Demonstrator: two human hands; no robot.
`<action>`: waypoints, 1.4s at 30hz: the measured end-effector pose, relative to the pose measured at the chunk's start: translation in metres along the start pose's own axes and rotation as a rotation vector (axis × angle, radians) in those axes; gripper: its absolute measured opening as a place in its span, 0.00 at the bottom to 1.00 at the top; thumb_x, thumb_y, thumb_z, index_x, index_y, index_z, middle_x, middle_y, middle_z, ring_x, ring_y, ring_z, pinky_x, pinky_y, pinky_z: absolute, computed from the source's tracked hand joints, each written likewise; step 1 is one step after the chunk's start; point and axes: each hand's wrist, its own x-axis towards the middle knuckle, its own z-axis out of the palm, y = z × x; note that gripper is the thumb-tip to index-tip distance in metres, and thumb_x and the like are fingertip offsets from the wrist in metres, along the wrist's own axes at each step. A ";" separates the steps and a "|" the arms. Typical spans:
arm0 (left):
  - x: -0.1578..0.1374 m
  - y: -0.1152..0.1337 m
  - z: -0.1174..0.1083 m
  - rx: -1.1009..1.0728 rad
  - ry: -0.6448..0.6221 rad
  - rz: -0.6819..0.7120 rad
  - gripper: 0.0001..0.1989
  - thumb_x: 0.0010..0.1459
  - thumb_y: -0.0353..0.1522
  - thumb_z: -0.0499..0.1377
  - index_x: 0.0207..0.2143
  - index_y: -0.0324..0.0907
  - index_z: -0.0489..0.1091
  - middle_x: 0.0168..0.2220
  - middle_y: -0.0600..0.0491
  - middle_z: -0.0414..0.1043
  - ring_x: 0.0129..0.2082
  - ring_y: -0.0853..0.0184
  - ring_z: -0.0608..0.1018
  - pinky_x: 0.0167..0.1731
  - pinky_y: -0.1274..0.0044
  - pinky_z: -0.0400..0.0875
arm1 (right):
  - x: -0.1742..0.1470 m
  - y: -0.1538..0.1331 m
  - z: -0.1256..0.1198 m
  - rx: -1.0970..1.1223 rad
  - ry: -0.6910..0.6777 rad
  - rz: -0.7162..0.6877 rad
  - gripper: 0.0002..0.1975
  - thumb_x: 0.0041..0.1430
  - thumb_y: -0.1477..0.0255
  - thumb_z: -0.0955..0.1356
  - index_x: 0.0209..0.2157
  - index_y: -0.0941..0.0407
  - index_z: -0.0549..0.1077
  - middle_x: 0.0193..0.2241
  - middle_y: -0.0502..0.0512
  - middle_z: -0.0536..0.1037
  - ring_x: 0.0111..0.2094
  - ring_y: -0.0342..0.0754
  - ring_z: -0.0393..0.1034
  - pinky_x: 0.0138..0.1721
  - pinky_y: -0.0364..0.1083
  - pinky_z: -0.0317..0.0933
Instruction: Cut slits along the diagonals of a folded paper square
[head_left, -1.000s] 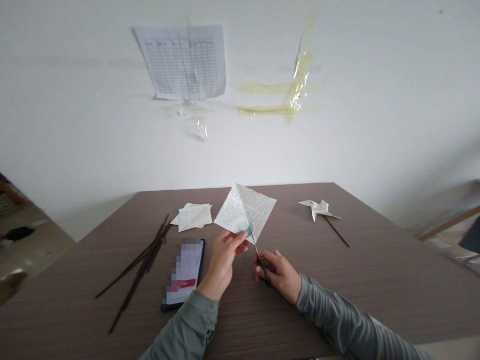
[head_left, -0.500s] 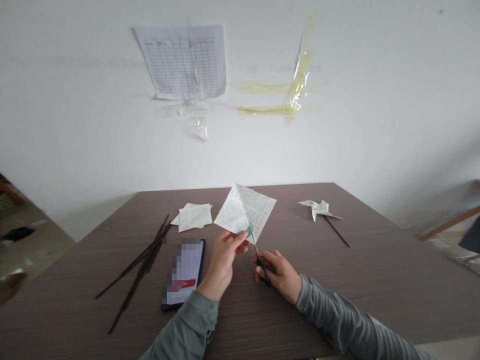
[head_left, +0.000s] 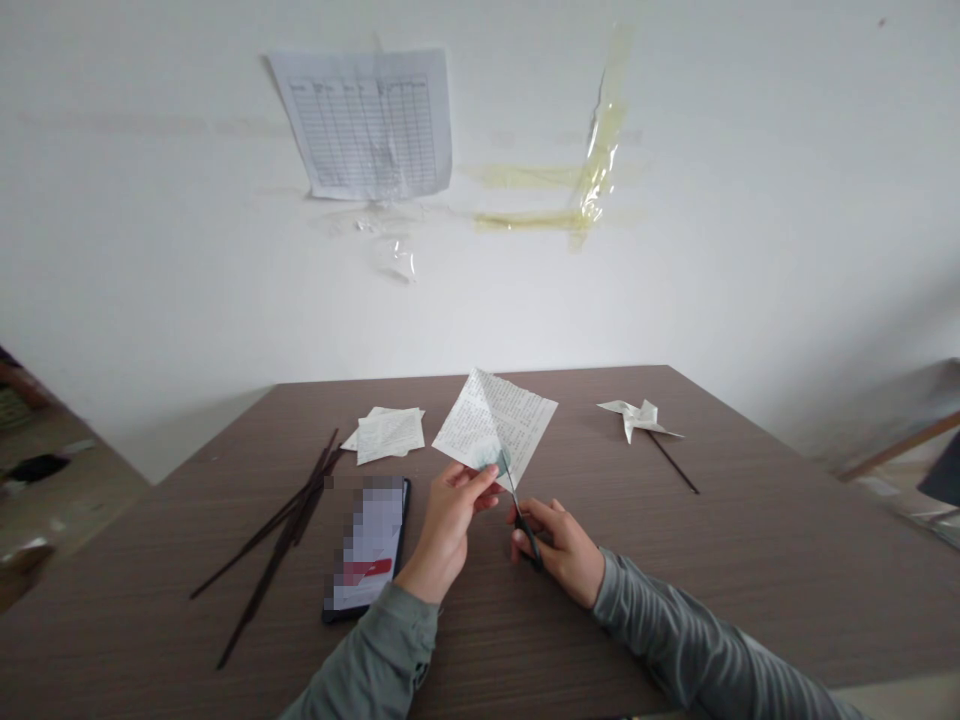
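A square sheet of printed paper (head_left: 517,415) with a diagonal crease and a bluish patch is held up over the table by my left hand (head_left: 450,520), its thumb and fingers pinching the lower corner. My right hand (head_left: 559,545) grips the dark handles of a pair of scissors (head_left: 528,540). The scissor blades reach up into the paper's lower corner, close to my left thumb. Part of the right fingers is hidden behind the handles.
On the brown table (head_left: 645,640), a phone (head_left: 379,530) lies left of my left hand. Beyond it are several paper squares (head_left: 390,435) and dark thin sticks (head_left: 289,525). A paper pinwheel (head_left: 637,418) on a stick lies at right. A printed sheet (head_left: 367,125) is taped to the wall.
The paper and my left hand have shifted slightly to the right. The scissors remain at the paper's lower corner, and my right hand has barely moved.
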 end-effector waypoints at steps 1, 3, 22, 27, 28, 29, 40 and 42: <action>0.000 0.000 0.000 0.000 0.002 0.000 0.24 0.37 0.36 0.93 0.31 0.43 0.86 0.30 0.54 0.90 0.29 0.65 0.89 0.28 0.79 0.79 | 0.001 0.003 0.002 -0.004 0.006 0.002 0.13 0.80 0.53 0.72 0.50 0.45 0.83 0.33 0.54 0.94 0.39 0.66 0.88 0.69 0.69 0.75; 0.000 0.000 0.000 0.002 -0.001 -0.001 0.24 0.37 0.36 0.93 0.31 0.43 0.86 0.30 0.54 0.90 0.30 0.64 0.89 0.29 0.79 0.80 | 0.001 0.008 0.005 -0.002 0.004 0.000 0.14 0.80 0.51 0.72 0.51 0.45 0.83 0.33 0.55 0.95 0.39 0.66 0.88 0.70 0.69 0.74; -0.001 0.002 0.002 0.009 0.002 -0.007 0.21 0.38 0.34 0.91 0.29 0.44 0.85 0.29 0.54 0.89 0.29 0.65 0.89 0.28 0.79 0.79 | 0.001 -0.001 0.002 0.013 0.010 0.020 0.11 0.78 0.53 0.74 0.47 0.45 0.82 0.32 0.54 0.93 0.38 0.66 0.89 0.69 0.69 0.75; -0.002 0.003 0.001 0.011 -0.011 -0.011 0.23 0.36 0.35 0.92 0.29 0.44 0.85 0.28 0.55 0.89 0.28 0.65 0.88 0.27 0.79 0.79 | 0.000 -0.005 -0.005 0.041 -0.033 0.012 0.15 0.79 0.50 0.72 0.50 0.45 0.82 0.34 0.56 0.95 0.41 0.69 0.90 0.72 0.73 0.73; -0.002 0.003 0.001 0.010 -0.016 -0.011 0.23 0.35 0.35 0.92 0.29 0.44 0.85 0.28 0.55 0.88 0.28 0.65 0.88 0.28 0.79 0.79 | 0.000 -0.006 -0.006 0.048 -0.039 0.011 0.17 0.79 0.47 0.72 0.50 0.45 0.82 0.35 0.56 0.95 0.41 0.69 0.90 0.72 0.74 0.73; -0.003 0.003 0.000 0.009 -0.022 -0.011 0.24 0.34 0.36 0.92 0.29 0.44 0.85 0.28 0.55 0.88 0.28 0.65 0.88 0.28 0.79 0.79 | 0.001 -0.005 -0.005 0.050 -0.028 0.014 0.19 0.79 0.45 0.73 0.49 0.44 0.82 0.34 0.57 0.95 0.41 0.69 0.90 0.71 0.74 0.74; -0.004 0.004 0.001 0.043 -0.027 -0.024 0.20 0.43 0.32 0.91 0.29 0.43 0.84 0.29 0.53 0.87 0.30 0.64 0.88 0.29 0.78 0.79 | 0.001 -0.006 -0.004 0.029 -0.014 0.013 0.19 0.80 0.46 0.72 0.50 0.46 0.82 0.33 0.56 0.94 0.41 0.67 0.90 0.73 0.74 0.74; -0.003 0.004 0.001 0.048 -0.028 -0.026 0.19 0.44 0.32 0.90 0.29 0.43 0.84 0.30 0.53 0.88 0.30 0.63 0.88 0.30 0.78 0.79 | 0.000 -0.011 -0.008 0.028 -0.038 0.010 0.16 0.80 0.48 0.73 0.49 0.46 0.82 0.34 0.55 0.95 0.41 0.66 0.90 0.72 0.73 0.74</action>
